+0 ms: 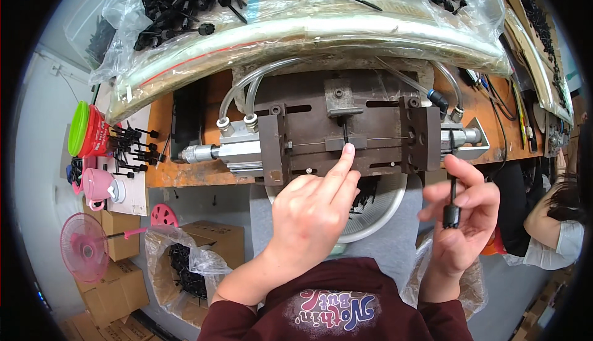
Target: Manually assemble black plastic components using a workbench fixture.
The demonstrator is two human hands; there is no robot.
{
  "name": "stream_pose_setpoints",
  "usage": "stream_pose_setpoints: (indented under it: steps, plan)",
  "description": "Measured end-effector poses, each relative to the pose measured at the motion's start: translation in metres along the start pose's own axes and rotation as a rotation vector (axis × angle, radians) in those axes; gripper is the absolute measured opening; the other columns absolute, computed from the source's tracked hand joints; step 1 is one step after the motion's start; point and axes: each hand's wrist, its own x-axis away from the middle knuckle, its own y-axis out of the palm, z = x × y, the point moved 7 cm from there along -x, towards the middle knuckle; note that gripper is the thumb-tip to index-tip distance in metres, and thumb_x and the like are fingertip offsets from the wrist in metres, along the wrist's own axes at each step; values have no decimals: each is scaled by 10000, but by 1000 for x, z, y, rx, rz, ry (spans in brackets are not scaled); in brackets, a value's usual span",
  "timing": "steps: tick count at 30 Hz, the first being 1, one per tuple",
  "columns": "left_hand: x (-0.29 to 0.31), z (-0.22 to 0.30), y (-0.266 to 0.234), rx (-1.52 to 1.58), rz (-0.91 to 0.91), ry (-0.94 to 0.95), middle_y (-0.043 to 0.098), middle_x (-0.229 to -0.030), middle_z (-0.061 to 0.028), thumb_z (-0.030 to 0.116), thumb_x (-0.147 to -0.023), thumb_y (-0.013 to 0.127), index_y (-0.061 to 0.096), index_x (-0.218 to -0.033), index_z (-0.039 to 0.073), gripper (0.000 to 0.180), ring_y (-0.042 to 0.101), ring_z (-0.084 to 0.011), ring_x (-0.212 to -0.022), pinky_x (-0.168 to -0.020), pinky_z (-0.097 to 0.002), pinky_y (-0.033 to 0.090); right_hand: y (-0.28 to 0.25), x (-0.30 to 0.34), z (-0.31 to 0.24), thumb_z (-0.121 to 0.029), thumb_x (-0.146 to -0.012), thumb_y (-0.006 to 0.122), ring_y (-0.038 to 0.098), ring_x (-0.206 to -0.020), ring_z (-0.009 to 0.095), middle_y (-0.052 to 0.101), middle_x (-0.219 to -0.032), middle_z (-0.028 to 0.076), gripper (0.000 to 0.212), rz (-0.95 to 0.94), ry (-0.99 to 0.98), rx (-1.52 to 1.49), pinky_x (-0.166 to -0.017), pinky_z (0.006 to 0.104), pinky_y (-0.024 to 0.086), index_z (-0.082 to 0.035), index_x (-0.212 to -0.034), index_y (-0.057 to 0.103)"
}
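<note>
My left hand (314, 208) reaches to the middle of a dark brown metal fixture (309, 103). Its index finger is stretched out, with the tip on a small dark block (335, 144) at the lower end of a thin black rod (346, 128). The other fingers are partly bent and seem to hold nothing. Right of the fixture, my right hand (466, 217) grips a slim black rod part with a thick ribbed head (451, 215). The head hangs downward and the shaft points up between thumb and fingers.
Silver cylinders (239, 155) with clear air hoses flank the fixture. A bag of black parts (185, 7) lies behind it. A white basket (370, 227) sits on my lap. At left stand a pink fan (84, 246) and cartons (114, 294); another person's arm (546, 217) shows at right.
</note>
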Motion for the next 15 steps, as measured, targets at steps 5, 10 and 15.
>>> stream_pose_setpoints:
  steps: [5,10,15]
  plan:
    - [0,-1,-1,-9,-13,-25,681,-1128,-99,104,-673,777,691,-892,53,241,645,-173,-635,-588,-270,494,15,4,-3,-5,-647,803,679,-890,276,562,-1216,280,328,-171,-173,498,-795,358,569,15,-951,682]
    - [0,-2,1,-13,-13,-22,682,-1128,-98,107,-677,777,688,-896,48,244,637,-167,-616,-569,-266,484,24,9,-2,30,-644,793,645,-982,287,610,-1181,195,332,-195,-223,724,-770,346,571,-31,-959,707]
    - [2,-3,-2,-24,-4,-12,678,-1134,-104,106,-680,777,688,-902,46,247,640,-165,-622,-573,-266,489,36,12,-1,26,-644,793,659,-981,320,639,-1129,171,331,-267,-293,824,-803,369,553,-12,-958,697]
